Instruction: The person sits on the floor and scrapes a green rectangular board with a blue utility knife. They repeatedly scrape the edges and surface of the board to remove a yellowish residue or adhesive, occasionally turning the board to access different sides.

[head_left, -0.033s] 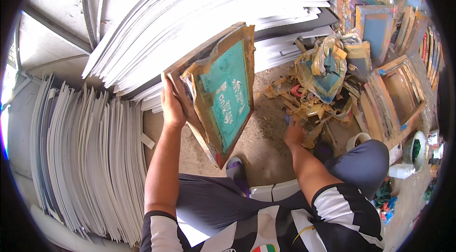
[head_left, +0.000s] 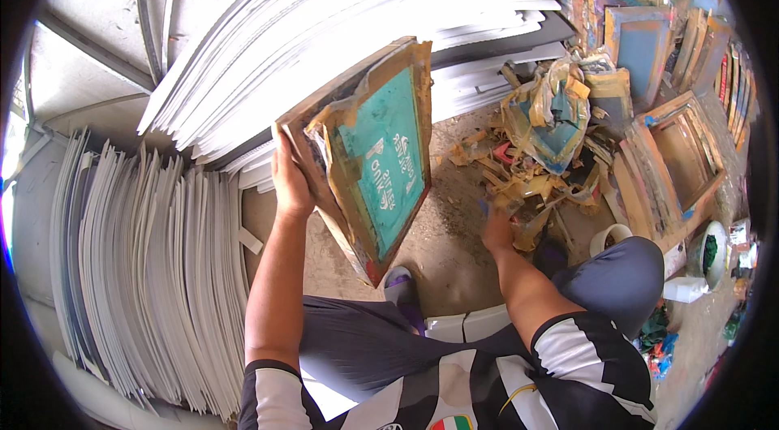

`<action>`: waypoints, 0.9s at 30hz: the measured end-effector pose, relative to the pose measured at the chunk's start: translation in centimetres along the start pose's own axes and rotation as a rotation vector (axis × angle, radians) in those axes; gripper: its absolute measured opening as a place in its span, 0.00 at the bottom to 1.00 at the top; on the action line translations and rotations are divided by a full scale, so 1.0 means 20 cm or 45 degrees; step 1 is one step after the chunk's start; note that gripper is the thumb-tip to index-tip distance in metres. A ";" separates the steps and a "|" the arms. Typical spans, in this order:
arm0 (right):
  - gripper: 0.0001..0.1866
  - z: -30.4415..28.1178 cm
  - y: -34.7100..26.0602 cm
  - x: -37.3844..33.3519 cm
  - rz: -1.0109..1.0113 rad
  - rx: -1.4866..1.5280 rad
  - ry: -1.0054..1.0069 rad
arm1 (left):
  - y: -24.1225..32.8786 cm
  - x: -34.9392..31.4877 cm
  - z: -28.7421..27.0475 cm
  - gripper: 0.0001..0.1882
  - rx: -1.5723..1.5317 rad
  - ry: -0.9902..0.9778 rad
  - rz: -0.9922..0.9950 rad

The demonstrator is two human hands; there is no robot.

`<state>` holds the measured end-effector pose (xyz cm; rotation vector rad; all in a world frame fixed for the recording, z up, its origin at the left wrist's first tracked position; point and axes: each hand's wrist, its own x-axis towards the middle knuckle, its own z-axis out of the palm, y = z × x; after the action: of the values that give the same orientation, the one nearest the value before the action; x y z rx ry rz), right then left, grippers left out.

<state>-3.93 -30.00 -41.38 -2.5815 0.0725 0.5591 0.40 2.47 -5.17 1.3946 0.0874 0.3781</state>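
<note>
- The left hand [head_left: 294, 187] is closed around the left side of a framed screen [head_left: 388, 162], its fingers behind the wooden rim.
- The framed screen stands tilted above the floor [head_left: 458, 264], in front of the person, its teal mesh with white lettering turned toward the right; worn brown tape [head_left: 326, 134] lines the rim and peels loose near the hand.
- Its lowest corner, marked with red, points down just beside a grey slipper [head_left: 402, 290]; whether it touches the slipper or the floor cannot be told.
- The right hand [head_left: 498, 229] reaches down to the near left edge of a heap of torn tape scraps [head_left: 531, 187]; its fingertips are partly hidden, so whether they hold anything cannot be told. A small blue bit [head_left: 484, 207] shows beside them.
- A crumpled, tape-covered piece [head_left: 552, 134] with blue on it rests on the heap.
- Toward the right edge of the floor, a wooden frame [head_left: 690, 215] leans back, with a pale cup [head_left: 604, 242] near its lower end and a bowl [head_left: 704, 255] holding something green beyond.
- More framed screens [head_left: 641, 53] stand in the floor's far right corner.
- White sheets [head_left: 349, 32] lie stacked along the far edge; thinner grey-white sheets [head_left: 154, 268] stand packed along the left edge.
</note>
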 end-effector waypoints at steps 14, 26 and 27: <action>0.15 0.15 0.02 -0.08 -0.140 -0.060 0.168 | -0.05 0.07 -0.01 0.25 0.003 -0.005 0.034; 0.29 -1.14 -1.38 -0.32 -1.443 0.683 1.416 | 0.03 -0.08 0.14 0.23 0.419 0.026 0.174; 0.31 -1.18 -1.42 -0.36 -1.474 0.634 1.426 | 0.05 -0.10 0.14 0.23 0.426 -0.031 0.178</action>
<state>2.73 -16.80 -6.80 -1.6966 -0.7364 -1.1435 -0.82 -0.69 -3.94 1.7410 0.0333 0.4781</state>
